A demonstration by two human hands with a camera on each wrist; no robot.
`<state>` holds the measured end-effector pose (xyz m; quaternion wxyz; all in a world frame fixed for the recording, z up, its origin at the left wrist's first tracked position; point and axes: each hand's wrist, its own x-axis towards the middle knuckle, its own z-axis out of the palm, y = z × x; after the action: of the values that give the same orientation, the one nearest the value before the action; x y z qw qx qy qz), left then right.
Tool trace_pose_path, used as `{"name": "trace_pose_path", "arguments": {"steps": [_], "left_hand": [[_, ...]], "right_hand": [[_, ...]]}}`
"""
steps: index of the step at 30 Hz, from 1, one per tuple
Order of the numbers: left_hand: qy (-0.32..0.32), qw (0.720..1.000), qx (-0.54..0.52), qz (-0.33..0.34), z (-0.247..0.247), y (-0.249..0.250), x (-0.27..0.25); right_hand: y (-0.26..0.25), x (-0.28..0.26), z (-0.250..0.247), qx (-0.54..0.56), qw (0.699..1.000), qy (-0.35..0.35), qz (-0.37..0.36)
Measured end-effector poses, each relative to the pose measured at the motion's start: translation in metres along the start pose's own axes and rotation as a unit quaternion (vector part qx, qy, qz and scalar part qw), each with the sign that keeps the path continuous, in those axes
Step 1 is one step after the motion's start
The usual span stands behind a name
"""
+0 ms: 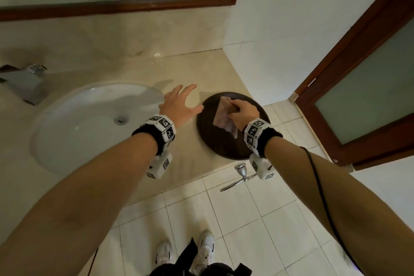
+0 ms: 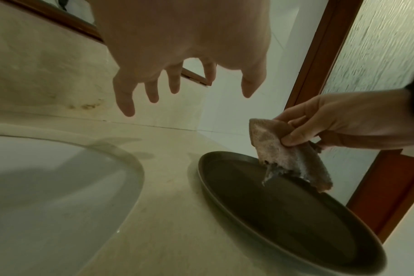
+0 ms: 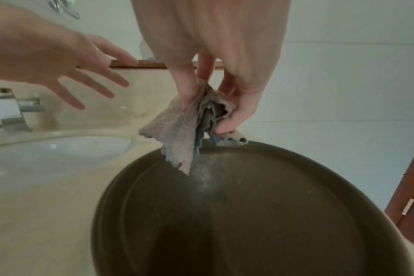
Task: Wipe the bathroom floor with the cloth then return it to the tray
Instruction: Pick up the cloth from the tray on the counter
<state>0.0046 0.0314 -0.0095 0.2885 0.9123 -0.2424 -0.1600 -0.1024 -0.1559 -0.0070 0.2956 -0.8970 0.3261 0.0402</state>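
A round dark brown tray (image 1: 215, 143) (image 2: 284, 214) (image 3: 248, 214) lies on the beige counter, right of the basin. My right hand (image 1: 243, 113) (image 2: 338, 128) (image 3: 208, 104) pinches a crumpled pinkish-grey cloth (image 1: 224, 116) (image 2: 288, 160) (image 3: 177, 136) between thumb and fingers. The cloth hangs just above the tray, its lower corner close to the tray's floor. My left hand (image 1: 181, 103) (image 2: 177, 84) (image 3: 83, 82) hovers over the counter to the tray's left, fingers spread and straight, holding nothing.
A white oval basin (image 1: 89, 123) with a chrome tap (image 1: 24, 80) sits left of the tray. A wood-framed mirror (image 1: 121, 6) hangs behind. A frosted-glass door (image 1: 367, 87) stands at the right. White floor tiles (image 1: 235, 219) and a chrome towel bar (image 1: 240, 176) lie below the counter edge.
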Motion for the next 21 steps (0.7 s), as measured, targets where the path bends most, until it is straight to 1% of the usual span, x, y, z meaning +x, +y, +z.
{"name": "trace_pose_path", "arguments": {"steps": [4, 6, 8, 11, 14, 17, 19, 21], "left_hand": [[-0.025, 0.995, -0.082, 0.058, -0.014, 0.01, -0.009], [-0.04, 0.989, -0.121, 0.073, -0.02, 0.017, -0.014], [-0.053, 0.981, -0.175, 0.063, -0.026, 0.024, -0.018], [-0.076, 0.957, -0.271, 0.066, -0.036, 0.033, -0.03], [-0.09, 0.935, -0.34, 0.052, -0.046, 0.037, -0.042], [-0.111, 0.917, -0.383, 0.015, -0.057, 0.031, -0.049], [-0.103, 0.911, -0.4, -0.006, -0.064, 0.025, -0.051], [-0.073, 0.912, -0.403, -0.013, -0.068, 0.019, -0.051]], "right_hand": [[-0.015, -0.018, -0.015, 0.096, 0.995, 0.039, 0.003], [-0.021, -0.027, -0.02, 0.141, 0.989, 0.052, -0.001], [-0.028, -0.035, -0.024, 0.177, 0.982, 0.066, -0.01], [-0.039, -0.049, -0.024, 0.239, 0.968, 0.072, -0.025], [-0.051, -0.058, -0.02, 0.283, 0.957, 0.057, -0.027], [-0.069, -0.065, -0.012, 0.303, 0.952, 0.033, -0.037], [-0.08, -0.07, -0.006, 0.319, 0.946, 0.024, -0.046], [-0.089, -0.075, 0.001, 0.331, 0.942, 0.02, -0.053]]}}
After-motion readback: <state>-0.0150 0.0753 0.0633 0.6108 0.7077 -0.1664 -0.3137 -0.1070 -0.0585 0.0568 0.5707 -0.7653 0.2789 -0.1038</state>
